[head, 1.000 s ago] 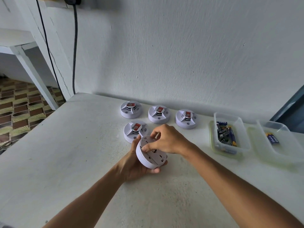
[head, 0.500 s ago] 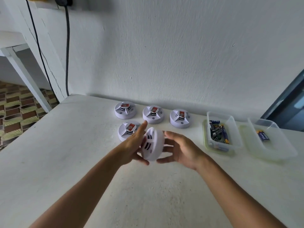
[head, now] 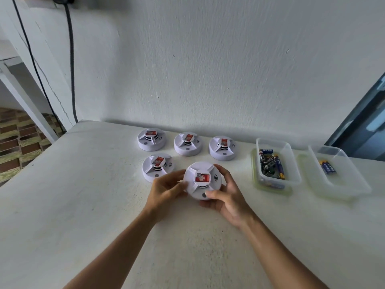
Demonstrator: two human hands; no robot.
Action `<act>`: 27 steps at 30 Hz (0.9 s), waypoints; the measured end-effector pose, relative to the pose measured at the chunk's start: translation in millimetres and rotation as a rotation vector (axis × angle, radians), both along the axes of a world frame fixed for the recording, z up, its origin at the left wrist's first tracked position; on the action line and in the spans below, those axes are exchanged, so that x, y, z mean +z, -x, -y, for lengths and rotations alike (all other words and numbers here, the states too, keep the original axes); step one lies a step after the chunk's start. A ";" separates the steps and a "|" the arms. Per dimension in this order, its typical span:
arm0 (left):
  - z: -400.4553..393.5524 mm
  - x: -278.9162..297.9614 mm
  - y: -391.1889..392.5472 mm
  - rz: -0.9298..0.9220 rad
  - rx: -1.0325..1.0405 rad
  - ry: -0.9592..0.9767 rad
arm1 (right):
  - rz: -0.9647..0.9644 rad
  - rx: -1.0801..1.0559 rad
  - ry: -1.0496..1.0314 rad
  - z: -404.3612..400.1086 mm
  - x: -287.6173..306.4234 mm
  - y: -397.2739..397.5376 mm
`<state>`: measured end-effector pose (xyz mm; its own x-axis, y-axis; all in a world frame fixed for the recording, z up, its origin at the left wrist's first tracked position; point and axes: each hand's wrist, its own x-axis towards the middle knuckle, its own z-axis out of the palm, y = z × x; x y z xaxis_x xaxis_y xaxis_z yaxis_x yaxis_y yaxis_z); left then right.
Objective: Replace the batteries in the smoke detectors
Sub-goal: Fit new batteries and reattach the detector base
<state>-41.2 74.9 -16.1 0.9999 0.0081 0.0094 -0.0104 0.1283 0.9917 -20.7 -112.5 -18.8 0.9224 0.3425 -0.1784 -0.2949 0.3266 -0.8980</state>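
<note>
- White round plastic smoke detector [head: 200, 180], face up, sits in both our grips: left hand [head: 164, 191] and right hand [head: 226, 197] curl round its rim.
- It hovers above the pale worktop [head: 83, 205], just beside four matching detectors [head: 157, 166].

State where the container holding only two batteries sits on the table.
In the head view, the clear container sits at the table's far right, just right of the fuller battery container, near the wall.

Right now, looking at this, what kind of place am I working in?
Probably a plain room in a home, not a workshop: a rough white plastered wall, a white painted table set against it, and patterned floor tiles at the left. Five smoke detectors and two plastic tubs suggest a makeshift work spot.
</note>
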 end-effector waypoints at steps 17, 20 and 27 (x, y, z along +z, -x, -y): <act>1.0 -10.9 1.1 0.074 0.023 -0.063 | 0.084 -0.060 0.107 -2.0 -10.4 2.9; 0.5 -10.3 2.0 0.076 0.035 -0.054 | 0.087 -0.056 0.105 -3.0 -11.0 1.6; 0.8 -11.4 1.3 0.089 0.050 -0.046 | 0.098 -0.064 0.118 -2.2 -11.3 1.6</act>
<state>-42.5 74.1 -27.5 0.9935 0.0554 0.0998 -0.1041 0.0798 0.9914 -22.2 -110.2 -30.1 0.9565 0.2646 -0.1224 -0.1864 0.2321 -0.9547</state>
